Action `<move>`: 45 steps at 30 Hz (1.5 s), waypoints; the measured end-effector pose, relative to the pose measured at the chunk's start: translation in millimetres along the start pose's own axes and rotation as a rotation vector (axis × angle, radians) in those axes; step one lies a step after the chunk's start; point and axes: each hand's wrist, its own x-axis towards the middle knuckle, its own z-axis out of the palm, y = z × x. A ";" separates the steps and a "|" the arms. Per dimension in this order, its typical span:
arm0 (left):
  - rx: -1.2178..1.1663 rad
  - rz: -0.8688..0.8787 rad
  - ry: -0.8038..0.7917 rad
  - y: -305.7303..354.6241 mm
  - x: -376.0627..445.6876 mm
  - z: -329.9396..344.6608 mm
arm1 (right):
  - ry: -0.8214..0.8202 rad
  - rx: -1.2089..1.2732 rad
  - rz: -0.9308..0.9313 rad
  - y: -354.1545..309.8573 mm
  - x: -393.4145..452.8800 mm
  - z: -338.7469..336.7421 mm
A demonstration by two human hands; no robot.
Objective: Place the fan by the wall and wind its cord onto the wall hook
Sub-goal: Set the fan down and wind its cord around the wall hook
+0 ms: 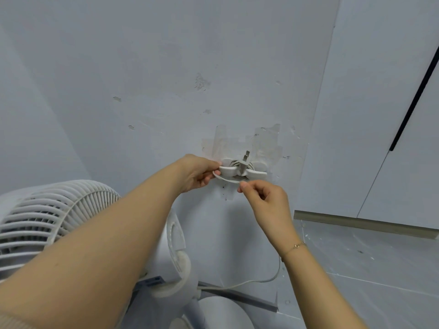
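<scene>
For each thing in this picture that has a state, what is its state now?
fan: standing by the wall
cord: partly wound, a loop still loose
wall hook: taped to wall, coils on it
plug: unplugged, prongs up
left hand: holds hook's end
right hand: pinches cord

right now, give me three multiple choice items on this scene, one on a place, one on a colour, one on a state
1. Where is the fan relative to the wall hook?
A. lower left
B. above
C. far right

2. What colour is the cord?
A. black
B. white
C. red

3. What is the right hand doing?
A. hanging idle
B. pressing flat on the wall
C. pinching the cord

Answers:
1 A, the grille sits below and left of the hook.
2 B, it matches the white fan.
3 C, fingertips close on the strand under the hook.
</scene>
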 end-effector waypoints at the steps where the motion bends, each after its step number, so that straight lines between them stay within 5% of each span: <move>1: 0.008 0.047 0.025 0.1 -2.0 -0.3 | 0.019 0.003 -0.010 -1.3 1.6 -0.4; 14: 0.175 0.372 0.118 4.1 -17.2 2.5 | 0.116 -0.073 -0.131 -32.1 20.1 -17.4; 21: 0.370 0.513 0.076 -4.5 -16.2 4.9 | 0.065 0.375 0.114 -56.6 26.4 -20.5; 29: 0.464 0.706 0.070 -8.4 -13.6 6.6 | 0.197 0.366 0.043 -45.9 35.3 -28.5; 45: 0.600 0.750 0.135 -8.3 -16.1 4.5 | 0.425 0.347 0.144 7.8 24.0 -29.5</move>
